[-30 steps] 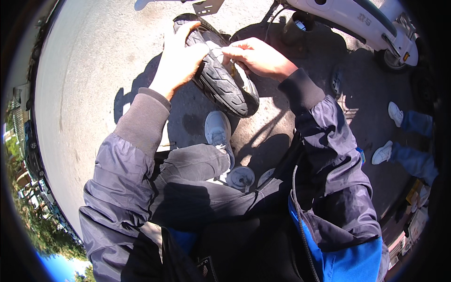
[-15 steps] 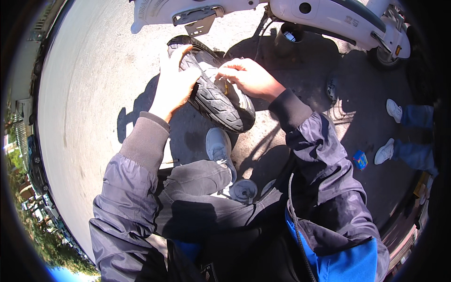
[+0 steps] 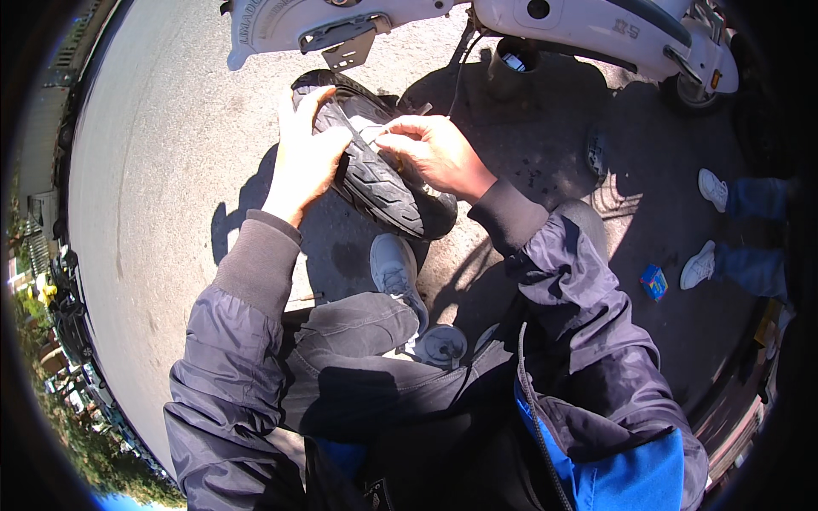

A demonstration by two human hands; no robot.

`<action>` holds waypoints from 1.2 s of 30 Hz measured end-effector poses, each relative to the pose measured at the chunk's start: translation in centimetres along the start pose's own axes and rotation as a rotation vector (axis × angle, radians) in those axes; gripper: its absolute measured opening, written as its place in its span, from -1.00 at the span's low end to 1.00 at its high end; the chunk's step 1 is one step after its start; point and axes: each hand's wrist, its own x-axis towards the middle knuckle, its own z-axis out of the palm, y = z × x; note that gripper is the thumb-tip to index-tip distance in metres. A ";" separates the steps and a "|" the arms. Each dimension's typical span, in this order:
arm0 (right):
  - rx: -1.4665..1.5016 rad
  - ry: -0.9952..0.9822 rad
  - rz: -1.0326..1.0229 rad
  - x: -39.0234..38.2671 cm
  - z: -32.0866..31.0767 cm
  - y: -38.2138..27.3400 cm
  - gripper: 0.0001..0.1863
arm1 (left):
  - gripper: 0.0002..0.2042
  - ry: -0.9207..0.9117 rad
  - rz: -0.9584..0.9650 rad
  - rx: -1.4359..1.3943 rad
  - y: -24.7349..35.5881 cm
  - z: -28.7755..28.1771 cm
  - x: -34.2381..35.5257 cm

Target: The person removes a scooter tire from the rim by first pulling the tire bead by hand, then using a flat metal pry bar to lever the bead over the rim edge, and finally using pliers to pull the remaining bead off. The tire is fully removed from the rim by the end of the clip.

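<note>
A black treaded tyre (image 3: pixel 383 192) stands tilted on the pavement in front of me. My left hand (image 3: pixel 302 157) is closed round its upper left side, fingers over the tread and rim edge. My right hand (image 3: pixel 434 153) is closed in a pinch at the tyre's inner side, by a pale inner part (image 3: pixel 366 119); what exactly sits between its fingertips is hidden. My shoe (image 3: pixel 394 268) is just below the tyre.
A white scooter (image 3: pixel 562 25) lies across the top, near a dark container (image 3: pixel 515 81). A small blue box (image 3: pixel 654 282) lies right. Another person's shoes and legs (image 3: pixel 745 264) are at the right edge. A round metal piece (image 3: pixel 440 346) sits by my legs.
The view has shifted, showing more of the scooter and the blue box; hands and tyre sit lower and farther left in it. Both hands stay on the tyre.
</note>
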 end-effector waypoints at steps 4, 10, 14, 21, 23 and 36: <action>0.131 0.122 -0.089 0.0 0.4 0.6 -0.75 | -0.39 -0.001 -0.001 0.015 -0.1 0.1 0.3; 0.052 0.126 -0.097 0.3 -0.1 0.4 -0.85 | -0.40 -0.010 0.015 0.008 0.0 0.0 0.5; 0.032 0.126 -0.052 0.2 -0.2 -0.1 -0.80 | -0.38 -0.036 -0.025 -0.027 0.0 0.1 0.5; 0.126 0.087 -0.051 0.1 0.6 0.0 -0.71 | -0.40 -0.001 0.039 0.005 -0.1 0.3 0.8; 0.095 0.120 -0.077 0.0 0.9 0.2 -0.71 | -0.40 0.000 0.041 0.017 -0.2 0.3 0.8; 0.229 0.087 -0.060 0.6 -0.2 1.2 -0.72 | -0.40 -0.018 0.025 0.051 -0.1 0.1 0.8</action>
